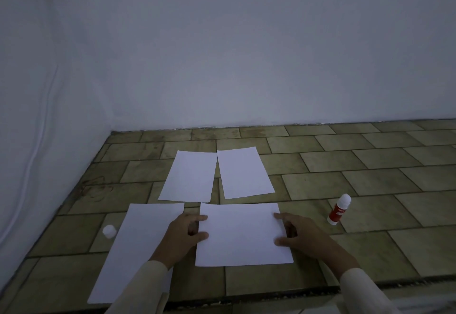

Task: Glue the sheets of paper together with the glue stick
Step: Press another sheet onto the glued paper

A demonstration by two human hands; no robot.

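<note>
Several white sheets lie on the tiled floor. The near right sheet (243,234) is gripped at both side edges: my left hand (183,233) pinches its left edge, my right hand (302,233) its right edge. A larger sheet (138,247) lies at the near left, partly under my left forearm. Farther off lie two more sheets, one on the left (188,176) and one on the right (244,173). The red and white glue stick (339,209) lies uncapped on the floor to the right of my right hand. Its white cap (109,231) stands left of the near left sheet.
The floor (357,165) is of olive rectangular tiles. White walls (246,54) close it at the back and on the left, meeting in a corner at the far left. A dark edge (271,292) runs along the near side of the tiles.
</note>
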